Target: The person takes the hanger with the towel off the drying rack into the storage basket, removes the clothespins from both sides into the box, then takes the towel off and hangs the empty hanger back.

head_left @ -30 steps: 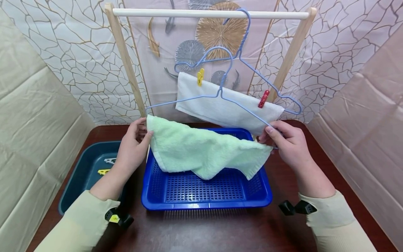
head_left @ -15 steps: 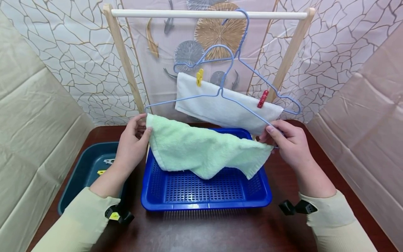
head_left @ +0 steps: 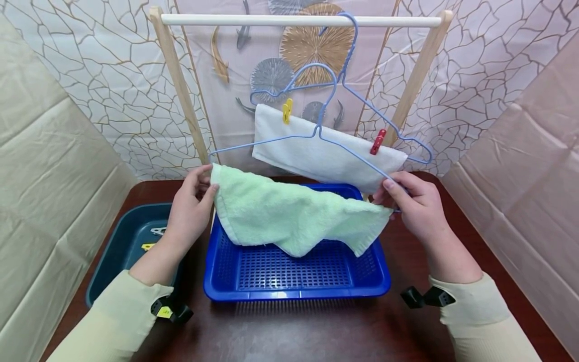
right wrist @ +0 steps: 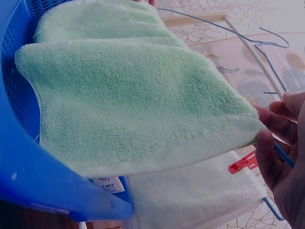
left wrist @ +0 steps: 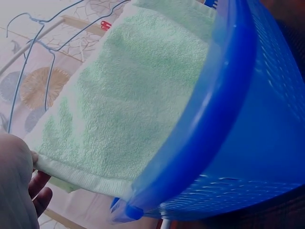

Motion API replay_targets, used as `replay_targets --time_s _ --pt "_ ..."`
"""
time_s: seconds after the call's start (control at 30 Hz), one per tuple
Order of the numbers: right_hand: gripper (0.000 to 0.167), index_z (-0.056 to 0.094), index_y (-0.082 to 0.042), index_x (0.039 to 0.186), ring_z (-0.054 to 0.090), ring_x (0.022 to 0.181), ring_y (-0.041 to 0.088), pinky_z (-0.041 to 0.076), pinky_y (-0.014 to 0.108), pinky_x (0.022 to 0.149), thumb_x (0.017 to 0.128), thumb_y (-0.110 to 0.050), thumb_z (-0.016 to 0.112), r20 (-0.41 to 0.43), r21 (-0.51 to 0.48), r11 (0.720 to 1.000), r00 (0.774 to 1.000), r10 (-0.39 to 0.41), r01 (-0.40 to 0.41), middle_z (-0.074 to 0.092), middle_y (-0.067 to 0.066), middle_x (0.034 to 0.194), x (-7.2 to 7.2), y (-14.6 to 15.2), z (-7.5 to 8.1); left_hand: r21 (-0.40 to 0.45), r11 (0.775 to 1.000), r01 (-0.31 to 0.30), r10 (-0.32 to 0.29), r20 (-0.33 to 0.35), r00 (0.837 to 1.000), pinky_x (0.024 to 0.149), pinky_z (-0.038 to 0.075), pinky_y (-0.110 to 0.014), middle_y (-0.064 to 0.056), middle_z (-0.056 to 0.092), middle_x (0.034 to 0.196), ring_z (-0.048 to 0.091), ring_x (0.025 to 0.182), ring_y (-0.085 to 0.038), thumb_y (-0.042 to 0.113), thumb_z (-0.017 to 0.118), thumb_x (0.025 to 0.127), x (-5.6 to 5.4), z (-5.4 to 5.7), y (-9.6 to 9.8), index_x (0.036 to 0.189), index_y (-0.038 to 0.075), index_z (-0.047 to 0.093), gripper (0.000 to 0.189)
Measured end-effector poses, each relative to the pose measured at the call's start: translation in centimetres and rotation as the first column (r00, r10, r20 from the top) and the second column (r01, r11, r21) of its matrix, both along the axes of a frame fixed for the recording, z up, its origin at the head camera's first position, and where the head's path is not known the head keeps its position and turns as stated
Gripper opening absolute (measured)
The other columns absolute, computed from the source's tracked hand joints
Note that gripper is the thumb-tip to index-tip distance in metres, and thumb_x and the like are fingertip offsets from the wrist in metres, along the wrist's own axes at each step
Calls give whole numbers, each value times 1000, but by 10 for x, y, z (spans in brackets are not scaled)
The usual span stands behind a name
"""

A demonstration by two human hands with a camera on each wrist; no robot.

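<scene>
A pale green towel (head_left: 289, 211) hangs in folds along the bottom of a blue wire clothes hanger (head_left: 316, 131), above a blue basket (head_left: 296, 294). My left hand (head_left: 187, 208) pinches the towel's upper left corner beside the hanger's left end. My right hand (head_left: 416, 201) grips the hanger's right end, the towel's other corner at its fingers. In the right wrist view the hanger wire (right wrist: 283, 155) runs through that hand (right wrist: 286, 157). In the left wrist view my left thumb and fingers (left wrist: 40, 191) meet at the towel's hemmed edge (left wrist: 81, 177). The hanger's lower bar is mostly hidden.
Behind, a second blue hanger (head_left: 350, 55) on the rack's white rod (head_left: 298, 20) carries a white towel (head_left: 325, 156), clipped by a yellow clothespin (head_left: 287, 110) and a red clothespin (head_left: 378, 142). A dark teal tray (head_left: 113, 241) with clothespins (head_left: 158, 231) stands at left.
My left hand and the towel's left corner have shifted very slightly up. Otherwise both hands keep their hold and nothing else has visibly moved.
</scene>
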State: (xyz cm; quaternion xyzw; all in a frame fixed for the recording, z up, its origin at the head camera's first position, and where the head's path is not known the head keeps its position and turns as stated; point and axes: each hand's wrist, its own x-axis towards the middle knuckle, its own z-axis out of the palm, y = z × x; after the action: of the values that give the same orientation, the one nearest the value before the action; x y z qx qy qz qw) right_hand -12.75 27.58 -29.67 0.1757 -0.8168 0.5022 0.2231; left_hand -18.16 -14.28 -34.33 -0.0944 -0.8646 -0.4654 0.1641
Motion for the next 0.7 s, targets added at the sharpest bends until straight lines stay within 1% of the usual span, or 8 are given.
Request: replay_targets --time_s 0.17,0.3,0.7 --pt "18 68 2 92 63 62 14 47 24 43 101 -3 53 0 -8 1000 1000 1 -1 69 5 77 0 0 0 -18 1000 6 -6 4 1000 77 47 -34 -9 59 112 57 94 -22 19 55 103 2 -1 -1 146 12 44 45" --pt "18 68 2 92 63 61 14 47 25 43 101 -3 53 1 -20 1000 1000 5 -5 69 5 77 -1 1 -1 -16 1000 12 -12 2 1000 77 47 -32 -9 59 110 57 93 -21 19 55 103 4 -3 -1 146 13 44 45" --pt "20 67 3 93 63 59 16 46 26 42 102 -5 52 25 -49 999 1000 7 -6 69 6 77 -1 2 -3 -10 1000 12 -12 4 1000 78 47 -35 -8 59 112 58 93 -21 17 57 102 7 -8 1 145 15 44 45"
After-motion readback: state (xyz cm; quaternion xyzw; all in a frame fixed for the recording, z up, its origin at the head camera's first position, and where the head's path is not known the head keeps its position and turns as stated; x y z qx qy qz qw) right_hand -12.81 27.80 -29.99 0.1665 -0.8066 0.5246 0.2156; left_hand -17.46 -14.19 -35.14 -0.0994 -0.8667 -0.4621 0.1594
